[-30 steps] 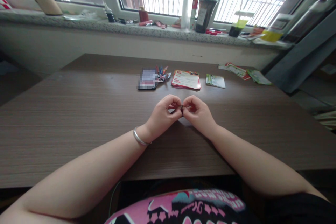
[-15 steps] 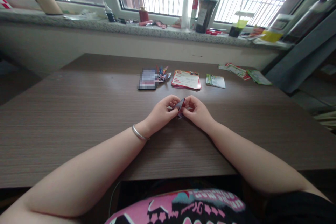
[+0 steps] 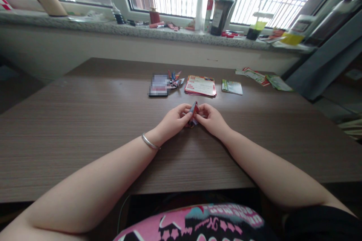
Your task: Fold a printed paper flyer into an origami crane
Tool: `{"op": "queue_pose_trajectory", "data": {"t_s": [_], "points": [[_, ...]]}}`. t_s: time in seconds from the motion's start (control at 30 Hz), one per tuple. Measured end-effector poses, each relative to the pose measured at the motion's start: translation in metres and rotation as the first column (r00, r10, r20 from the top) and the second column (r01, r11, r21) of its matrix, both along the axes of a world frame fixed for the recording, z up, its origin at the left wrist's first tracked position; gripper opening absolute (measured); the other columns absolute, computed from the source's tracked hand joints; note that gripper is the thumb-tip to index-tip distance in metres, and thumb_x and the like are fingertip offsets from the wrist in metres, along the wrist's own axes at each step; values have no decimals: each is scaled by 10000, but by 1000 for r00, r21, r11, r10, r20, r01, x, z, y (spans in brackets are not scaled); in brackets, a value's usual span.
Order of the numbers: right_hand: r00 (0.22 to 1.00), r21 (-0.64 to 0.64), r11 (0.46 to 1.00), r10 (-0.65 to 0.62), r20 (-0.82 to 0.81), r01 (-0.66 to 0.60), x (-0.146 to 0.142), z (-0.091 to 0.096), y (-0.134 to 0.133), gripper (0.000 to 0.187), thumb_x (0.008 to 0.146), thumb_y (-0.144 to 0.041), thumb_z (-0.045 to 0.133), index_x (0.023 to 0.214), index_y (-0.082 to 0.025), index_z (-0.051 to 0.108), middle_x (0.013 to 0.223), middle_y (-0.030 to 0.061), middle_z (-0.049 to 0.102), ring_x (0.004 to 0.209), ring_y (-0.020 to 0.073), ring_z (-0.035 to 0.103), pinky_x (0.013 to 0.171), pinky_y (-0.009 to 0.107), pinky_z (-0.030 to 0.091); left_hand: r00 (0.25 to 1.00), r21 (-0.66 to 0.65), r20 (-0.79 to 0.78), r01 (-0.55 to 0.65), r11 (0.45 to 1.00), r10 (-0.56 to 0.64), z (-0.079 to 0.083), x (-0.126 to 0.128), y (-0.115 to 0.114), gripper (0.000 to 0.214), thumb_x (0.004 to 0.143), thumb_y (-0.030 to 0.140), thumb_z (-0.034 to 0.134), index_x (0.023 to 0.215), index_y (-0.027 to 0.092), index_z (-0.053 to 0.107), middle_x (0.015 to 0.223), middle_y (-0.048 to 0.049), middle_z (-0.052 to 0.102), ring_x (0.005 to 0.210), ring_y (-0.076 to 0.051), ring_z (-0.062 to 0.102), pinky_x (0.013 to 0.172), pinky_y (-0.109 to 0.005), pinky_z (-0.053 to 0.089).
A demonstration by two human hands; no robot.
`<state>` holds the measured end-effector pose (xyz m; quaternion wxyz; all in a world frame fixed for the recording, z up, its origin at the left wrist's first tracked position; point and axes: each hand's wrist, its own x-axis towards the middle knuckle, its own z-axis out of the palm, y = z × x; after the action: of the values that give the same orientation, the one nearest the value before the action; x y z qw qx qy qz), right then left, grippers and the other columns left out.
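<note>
Between my two hands is a small folded paper [image 3: 194,110], grey-blue outside with red showing inside, its pointed tip upward. My left hand [image 3: 177,117] pinches its left side, thumb in front and fingers behind. From the other side my right hand [image 3: 211,119] grips it, also between thumb and curled fingers. Part of the paper is hidden by the fingers, so its full shape cannot be made out. Beyond the hands lies a stack of red-edged printed sheets [image 3: 200,85], with several folded colourful paper pieces [image 3: 177,81] to its left.
A dark-edged device with a blurred face [image 3: 159,85] lies left of the folded pieces. Right of the stack are a small pile of green-and-white cards [image 3: 232,87] and loose leaflets [image 3: 256,76]. Bottles and a dark cup [image 3: 222,15] stand on the stone windowsill [image 3: 98,26].
The folded paper has turned more upright and its tip has shifted slightly left, with more of its red inside showing. Both hands stay in nearly the same place.
</note>
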<state>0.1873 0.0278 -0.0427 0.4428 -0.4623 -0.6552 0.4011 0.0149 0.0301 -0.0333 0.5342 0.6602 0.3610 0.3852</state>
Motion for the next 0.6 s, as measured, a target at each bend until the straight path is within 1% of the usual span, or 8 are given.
{"op": "queue_pose_trajectory", "data": {"t_s": [0.07, 0.1, 0.17, 0.23, 0.33, 0.47, 0.53, 0.6], "points": [[1000, -4, 1000, -8, 8, 8, 0, -1, 0, 211, 740, -355, 673, 835, -200, 566, 777, -6, 656, 669, 137, 613, 651, 285, 501, 1000, 1, 7, 21, 1000, -21, 0, -1, 0, 371, 851, 431, 614, 1094, 151, 599, 882, -53, 699, 707, -134, 648, 594, -224, 519], [1000, 0, 1000, -13, 19, 13, 0, -1, 0, 209, 742, -354, 671, 836, -201, 564, 775, -10, 653, 662, 135, 607, 642, 281, 495, 1000, 9, -1, 27, 1000, -27, 0, -1, 0, 383, 837, 428, 634, 1103, 153, 604, 914, -60, 705, 734, -143, 657, 615, -236, 529], [999, 11, 1000, -20, 42, 20, 1, -1, 1, 197, 749, -345, 661, 842, -201, 564, 781, -13, 651, 659, 131, 600, 635, 277, 487, 999, 41, -40, 22, 999, -21, -1, -2, 1, 394, 802, 372, 683, 1122, 153, 612, 978, -78, 714, 788, -159, 669, 672, -263, 547], [997, 25, 999, -32, 72, 30, 3, -2, 1, 186, 752, -333, 654, 850, -201, 567, 779, -15, 650, 647, 127, 589, 625, 274, 477, 996, 79, -88, 2, 997, 5, -1, -2, 1, 399, 777, 304, 703, 1135, 149, 621, 988, -82, 720, 814, -166, 674, 718, -283, 552], [993, 32, 999, -34, 110, 30, 4, -3, 3, 198, 743, -312, 668, 877, -205, 568, 783, -19, 656, 627, 120, 580, 611, 268, 471, 995, 94, -95, -8, 996, 17, -3, -2, 3, 404, 776, 266, 689, 1158, 146, 631, 967, -77, 732, 814, -168, 680, 729, -288, 551], [997, 2, 1000, 12, 72, -12, 6, -5, 4, 232, 736, -280, 692, 903, -209, 548, 866, 1, 684, 666, 120, 625, 646, 274, 507, 997, 61, -71, 29, 998, -25, -4, -3, 4, 418, 801, 261, 657, 1201, 149, 622, 1065, -102, 730, 856, -201, 703, 737, -313, 561], [998, -10, 1000, 14, 58, -13, 6, -4, 5, 237, 741, -256, 697, 919, -200, 552, 904, 21, 698, 682, 123, 643, 656, 280, 520, 994, 90, -112, 18, 996, -8, -5, -4, 5, 420, 817, 243, 631, 1229, 161, 607, 1096, -98, 725, 909, -214, 708, 788, -333, 562], [996, -21, 1000, 2, 88, -1, 6, -2, 4, 231, 747, -223, 695, 940, -187, 574, 916, 35, 710, 668, 119, 645, 645, 277, 520, 984, 146, -178, -8, 989, 34, -6, -5, 7, 440, 831, 209, 602, 1269, 170, 578, 1109, -91, 722, 962, -217, 703, 848, -346, 550]]}}
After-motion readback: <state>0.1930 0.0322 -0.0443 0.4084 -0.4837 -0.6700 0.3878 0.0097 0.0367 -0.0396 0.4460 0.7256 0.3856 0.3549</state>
